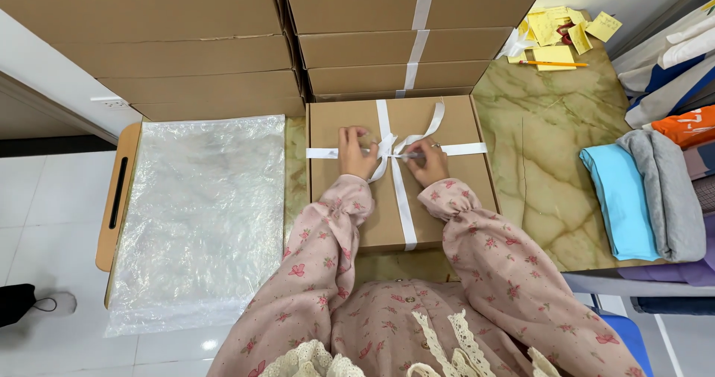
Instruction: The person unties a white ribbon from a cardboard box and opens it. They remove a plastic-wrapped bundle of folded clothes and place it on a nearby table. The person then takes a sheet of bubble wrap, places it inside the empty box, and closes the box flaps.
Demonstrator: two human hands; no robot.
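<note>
A flat brown cardboard box [447, 124] lies on the marbled table in front of me. A white ribbon [402, 206] crosses it lengthwise and sideways, meeting at a knot near the middle. My left hand [356, 153] pinches the ribbon just left of the knot. My right hand [427, 161] grips the ribbon just right of the knot, and a loose ribbon tail curls up toward the box's far edge. Both arms wear pink flowered sleeves.
Stacks of brown boxes [402, 42] stand behind, one tied with white ribbon. A sheet of bubble wrap [194, 213] covers a wooden board at the left. Folded blue and grey cloths [640, 198] lie at the right. Yellow sticky notes and a pencil [555, 62] sit far right.
</note>
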